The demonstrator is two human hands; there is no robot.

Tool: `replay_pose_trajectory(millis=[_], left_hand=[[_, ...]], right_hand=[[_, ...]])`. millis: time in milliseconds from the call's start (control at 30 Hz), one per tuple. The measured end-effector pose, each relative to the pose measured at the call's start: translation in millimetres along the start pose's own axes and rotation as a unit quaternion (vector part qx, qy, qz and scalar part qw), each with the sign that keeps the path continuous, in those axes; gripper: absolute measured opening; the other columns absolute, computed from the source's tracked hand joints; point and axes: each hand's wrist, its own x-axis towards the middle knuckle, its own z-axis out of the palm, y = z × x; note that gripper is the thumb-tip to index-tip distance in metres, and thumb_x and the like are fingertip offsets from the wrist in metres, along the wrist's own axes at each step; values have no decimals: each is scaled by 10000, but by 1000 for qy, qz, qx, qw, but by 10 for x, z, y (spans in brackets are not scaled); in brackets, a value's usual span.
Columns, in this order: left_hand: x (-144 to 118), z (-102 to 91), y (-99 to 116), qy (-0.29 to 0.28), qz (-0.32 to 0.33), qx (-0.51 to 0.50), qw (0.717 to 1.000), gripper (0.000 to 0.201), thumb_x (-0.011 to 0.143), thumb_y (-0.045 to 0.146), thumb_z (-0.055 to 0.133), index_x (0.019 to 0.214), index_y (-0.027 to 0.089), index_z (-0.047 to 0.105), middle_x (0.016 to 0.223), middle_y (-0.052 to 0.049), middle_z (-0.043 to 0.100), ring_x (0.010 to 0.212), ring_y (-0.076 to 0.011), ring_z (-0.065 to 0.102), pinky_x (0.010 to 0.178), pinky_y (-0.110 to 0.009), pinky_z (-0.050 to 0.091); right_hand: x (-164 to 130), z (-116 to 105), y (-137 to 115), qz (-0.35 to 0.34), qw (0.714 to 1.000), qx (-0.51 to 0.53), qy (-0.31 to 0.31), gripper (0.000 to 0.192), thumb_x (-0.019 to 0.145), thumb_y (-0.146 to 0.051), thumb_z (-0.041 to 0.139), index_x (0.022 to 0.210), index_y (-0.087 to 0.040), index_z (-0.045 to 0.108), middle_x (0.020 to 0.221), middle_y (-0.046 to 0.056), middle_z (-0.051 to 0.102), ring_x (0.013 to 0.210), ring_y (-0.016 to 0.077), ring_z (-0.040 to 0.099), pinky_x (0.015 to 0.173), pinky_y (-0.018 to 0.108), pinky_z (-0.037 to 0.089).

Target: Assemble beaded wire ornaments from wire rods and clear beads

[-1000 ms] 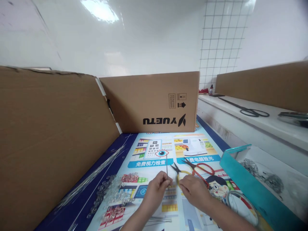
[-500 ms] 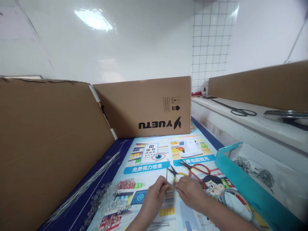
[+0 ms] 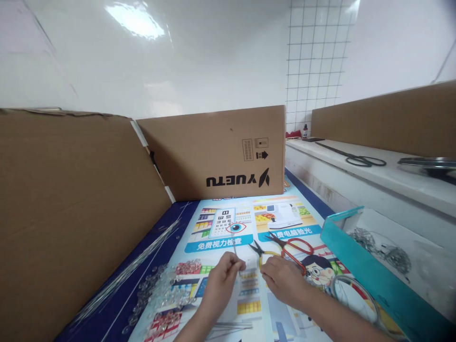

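My left hand (image 3: 223,275) is closed in a pinch on a thin wire (image 3: 234,246), whose end points up and away over the printed sheet. Just to its right, my right hand (image 3: 283,280) has its fingers pressed together. What they hold, if anything, is too small to make out. Beyond the right fingers lie small scissors with yellow handles (image 3: 264,257), partly hidden by that hand. Red-handled scissors (image 3: 299,246) lie beside them, blades pointing away. Left of my left hand is a spread of clear beads (image 3: 171,289). Several short wires (image 3: 233,327) lie near my left forearm.
A bundle of long wires (image 3: 131,270) lies along the left. Cardboard panels (image 3: 213,152) stand behind and left. At right are a teal-edged box (image 3: 331,230) holding wire pieces, a wire coil (image 3: 356,299), and a white ledge with large black scissors (image 3: 365,161).
My left hand has shifted left, away from my right hand, and the wire in it leans further left. My right hand stays near the yellow-handled scissors. The camera view has shifted slightly.
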Motion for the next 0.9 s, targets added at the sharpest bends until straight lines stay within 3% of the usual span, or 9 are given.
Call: replay_pose_trajectory(millis=[267, 567, 900], left_hand=[[-18, 8, 2, -18, -8, 45, 999, 127, 847, 246, 389, 729, 236, 438, 721, 16, 657, 700, -157, 607, 678, -255, 426], [-27, -8, 72, -13, -10, 42, 999, 142, 852, 264, 372, 720, 236, 416, 724, 7, 648, 696, -164, 593, 681, -269, 420], [-9, 4, -6, -25, -21, 26, 999, 131, 841, 246, 364, 719, 235, 411, 683, 15, 646, 665, -155, 600, 651, -267, 431]], right_hand=[[0, 12, 4, -2, 1000, -6, -9, 188, 879, -236, 398, 795, -205, 564, 813, 23, 587, 804, 165, 518, 687, 262, 361], [15, -21, -2, -9, 1000, -13, -10, 195, 882, -221, 385, 796, -204, 559, 812, 23, 585, 800, 165, 517, 677, 264, 364], [9, -32, -13, -5, 1000, -13, -16, 183, 880, -219, 395, 810, -204, 564, 824, 28, 590, 809, 168, 521, 687, 264, 370]])
